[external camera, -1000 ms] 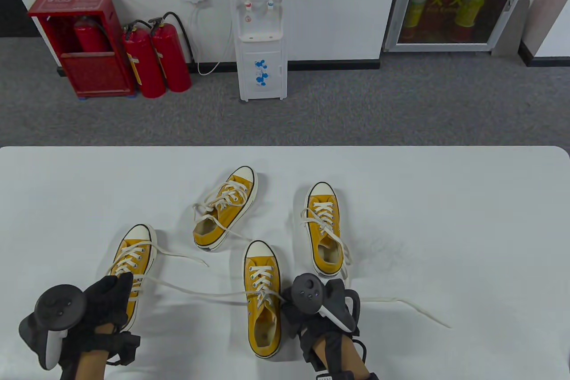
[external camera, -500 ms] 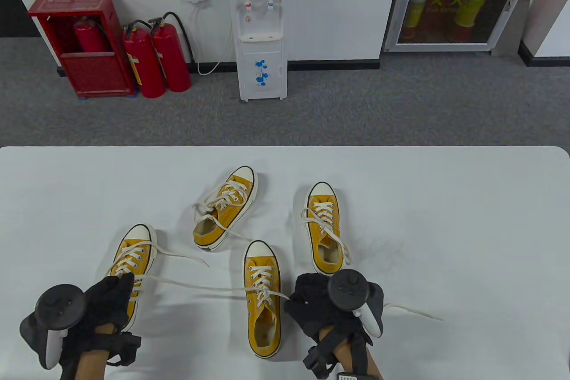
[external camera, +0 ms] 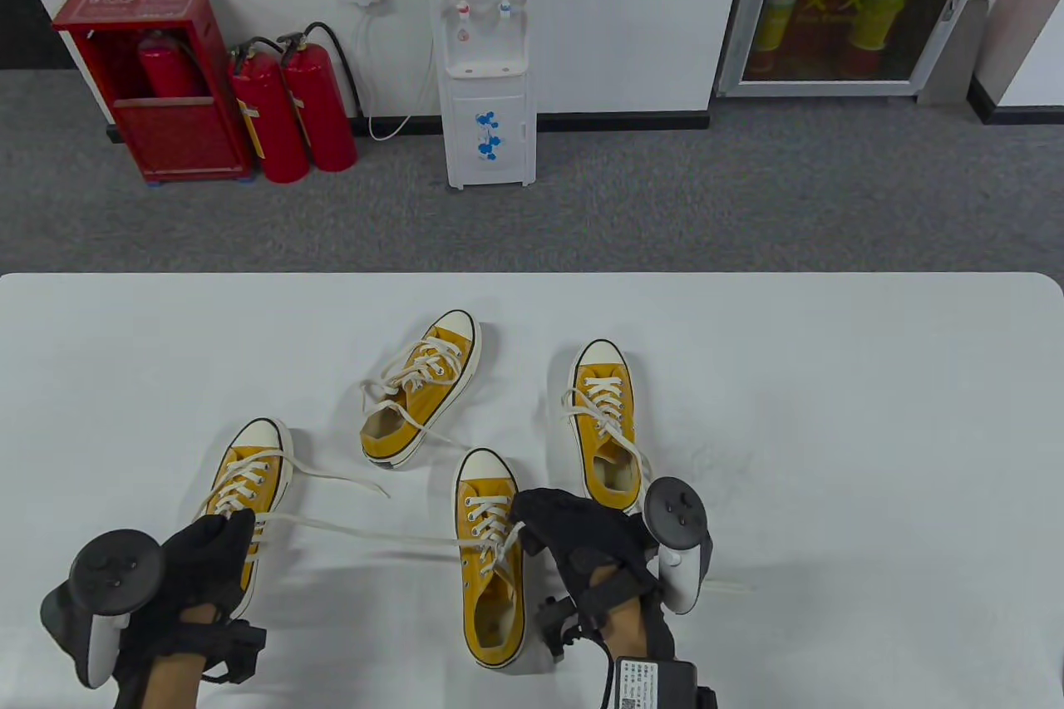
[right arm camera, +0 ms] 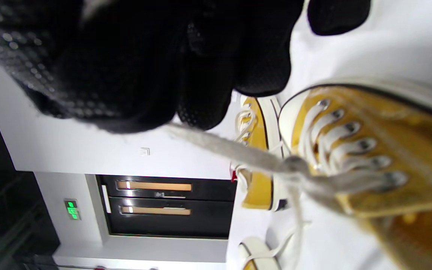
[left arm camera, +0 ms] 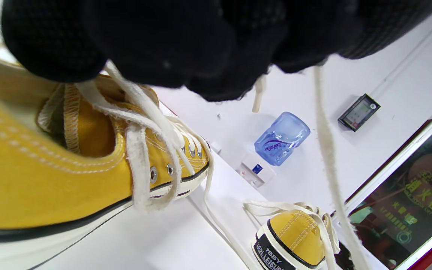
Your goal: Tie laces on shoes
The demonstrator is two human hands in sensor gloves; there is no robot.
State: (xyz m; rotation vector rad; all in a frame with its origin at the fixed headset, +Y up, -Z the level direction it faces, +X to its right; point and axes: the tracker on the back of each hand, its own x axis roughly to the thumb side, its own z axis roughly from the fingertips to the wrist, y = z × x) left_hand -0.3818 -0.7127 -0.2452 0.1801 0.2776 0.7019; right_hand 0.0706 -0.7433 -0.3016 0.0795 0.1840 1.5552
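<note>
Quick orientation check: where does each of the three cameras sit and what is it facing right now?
Table view: high at the near edge, looking down over the table to the wall; shows both gloved hands, left hand and right hand, with trackers.
Left wrist view: under the left hand, tilted, facing the left shoe and the wall.
Right wrist view: on its side under the right hand, facing the middle shoe.
Shared: the far-left shoe shows in the table and left wrist views.

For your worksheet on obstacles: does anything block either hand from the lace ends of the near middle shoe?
Nothing visible does. The right hand and left hand each already grip a lace end of that shoe.
</note>
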